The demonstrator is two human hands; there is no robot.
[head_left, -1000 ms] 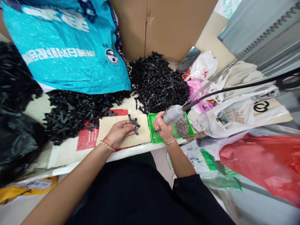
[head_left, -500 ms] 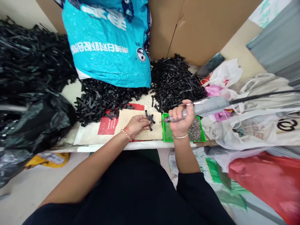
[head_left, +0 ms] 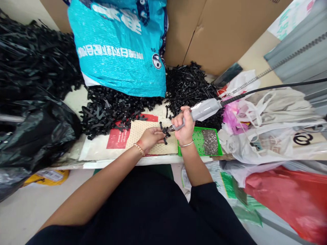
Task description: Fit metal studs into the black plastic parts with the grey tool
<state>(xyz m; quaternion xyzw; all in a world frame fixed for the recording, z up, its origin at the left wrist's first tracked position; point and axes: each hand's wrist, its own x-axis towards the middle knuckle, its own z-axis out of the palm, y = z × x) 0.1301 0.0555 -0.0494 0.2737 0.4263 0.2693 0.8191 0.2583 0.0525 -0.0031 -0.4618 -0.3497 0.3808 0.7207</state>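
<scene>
My left hand (head_left: 151, 139) pinches a small black plastic part (head_left: 165, 133) with several arms, above a cream textured sheet (head_left: 139, 131). My right hand (head_left: 184, 126) is wrapped round a grey electric screwdriver (head_left: 205, 109), whose cord runs off to the right. The screwdriver's tip meets the middle of the black part; whether a screw sits there is too small to tell. Just right of my right hand lies a green perforated tray (head_left: 198, 139) with many small metal screws (head_left: 211, 141) heaped at its right side.
Heaps of black parts (head_left: 104, 109) lie at the left and behind, with another pile (head_left: 191, 85) in front of the cardboard (head_left: 219, 30). A blue bag (head_left: 120, 51) stands at the back. Plastic bags (head_left: 276, 115) crowd the right; a coiled spring (head_left: 286, 63) slants above them.
My right hand has brought the screwdriver left, from over the green tray onto the black part. My left hand keeps hold of the part in nearly the same spot.
</scene>
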